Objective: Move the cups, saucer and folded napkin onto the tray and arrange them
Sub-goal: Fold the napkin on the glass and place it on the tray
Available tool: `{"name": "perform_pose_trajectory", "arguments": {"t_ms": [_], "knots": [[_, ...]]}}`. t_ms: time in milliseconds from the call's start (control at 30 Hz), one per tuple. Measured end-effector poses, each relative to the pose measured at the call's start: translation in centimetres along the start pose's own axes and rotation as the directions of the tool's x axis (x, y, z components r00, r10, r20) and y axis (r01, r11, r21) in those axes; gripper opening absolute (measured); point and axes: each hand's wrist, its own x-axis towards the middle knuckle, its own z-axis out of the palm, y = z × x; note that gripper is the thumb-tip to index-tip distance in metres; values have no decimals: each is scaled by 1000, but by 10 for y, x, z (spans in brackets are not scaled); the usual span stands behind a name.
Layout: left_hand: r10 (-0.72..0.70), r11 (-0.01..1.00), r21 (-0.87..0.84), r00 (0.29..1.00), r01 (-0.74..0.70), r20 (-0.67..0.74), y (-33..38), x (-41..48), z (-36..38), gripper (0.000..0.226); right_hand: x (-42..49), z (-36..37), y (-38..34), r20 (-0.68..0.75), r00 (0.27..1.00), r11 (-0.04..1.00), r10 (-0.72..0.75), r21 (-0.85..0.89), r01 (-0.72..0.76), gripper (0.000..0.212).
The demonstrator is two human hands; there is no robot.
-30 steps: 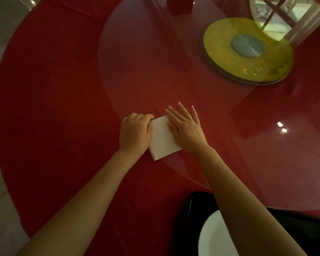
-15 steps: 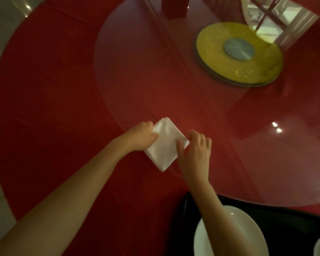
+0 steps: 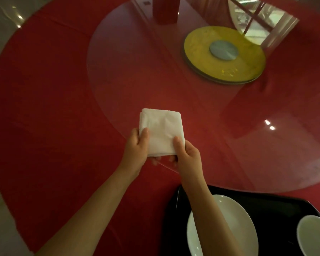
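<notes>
A white folded napkin (image 3: 161, 131) is lifted above the red table, held at its near corners by both hands. My left hand (image 3: 136, 149) pinches its near left corner with the thumb on top. My right hand (image 3: 186, 154) grips the near right corner the same way. At the lower right lies a black tray (image 3: 270, 209) holding a white saucer (image 3: 235, 222), partly hidden by my right forearm. A white cup (image 3: 314, 237) stands at the tray's right side, cut off by the frame edge.
A red cloth (image 3: 44, 108) covers the round table, with a large glass turntable (image 3: 229, 135) over its middle. On the turntable's hub sits a yellow disc (image 3: 224, 54) with a grey centre. A red object (image 3: 165, 8) stands at the far edge. Floor shows at left.
Both hands pressed the napkin flat on the table, then picked it up by its near corners and turned it square. The view tilted down, showing more of the tray and the cup.
</notes>
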Motion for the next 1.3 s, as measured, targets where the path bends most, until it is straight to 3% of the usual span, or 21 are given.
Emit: {"name": "perform_pose_trajectory", "arguments": {"t_ms": [133, 233, 300, 367, 467, 567, 633, 733, 833, 933, 1033, 1200, 1300], "knots": [[-88, 977, -198, 994, 74, -63, -4, -18, 14, 20, -11, -1, 3, -136, 987, 995, -88, 43, 94, 38], [-125, 962, -251, 990, 105, -69, -6, -31, 18, 20, -23, 0, 11, -159, 983, 979, -89, 165, 116, 40], [-88, 973, -217, 995, 74, -56, -6, -40, 15, 21, -30, -6, 13, -118, 993, 959, -29, 276, 61, 39], [-30, 990, -140, 999, 26, -26, -5, -48, 7, 17, -37, -19, 12, 15, 1000, 951, 9, 310, -13, 35], [2, 995, -101, 998, 4, 68, -6, -63, -2, 16, -46, -36, 5, 149, 987, 989, 57, 125, -76, 29], [44, 994, -108, 971, -19, 236, -6, -82, 5, 17, -46, -45, -5, -18, 988, 985, 156, -68, -157, 40], [76, 990, -134, 951, -37, 300, -7, -93, 13, 16, -45, -52, -11, -141, 983, 977, 114, -161, -136, 42], [-57, 978, -184, 970, 102, 238, -8, -100, 18, 20, -54, -67, -5, -188, 979, 942, -83, -336, 15, 38], [-198, 976, -66, 972, 207, 122, -6, -112, 32, 42, -77, -76, 7, -134, 977, 929, -164, -353, 108, 34], [-79, 993, 89, 996, 82, -41, -8, -133, 51, 36, -97, -90, 17, -119, 986, 943, -119, -324, 75, 34], [80, 988, 134, 996, -75, -35, -15, -167, 60, 27, -116, -108, 20, -113, 993, 953, -15, -302, -20, 46], [207, 964, 196, 969, -179, -137, -27, -218, 72, 31, -156, -122, 25, -255, 942, 933, -219, -336, 126, 49], [202, 968, 192, 958, -163, -203, -32, -241, 77, 35, -177, -124, 33, -321, 913, 948, -252, -269, 167, 50]]}}
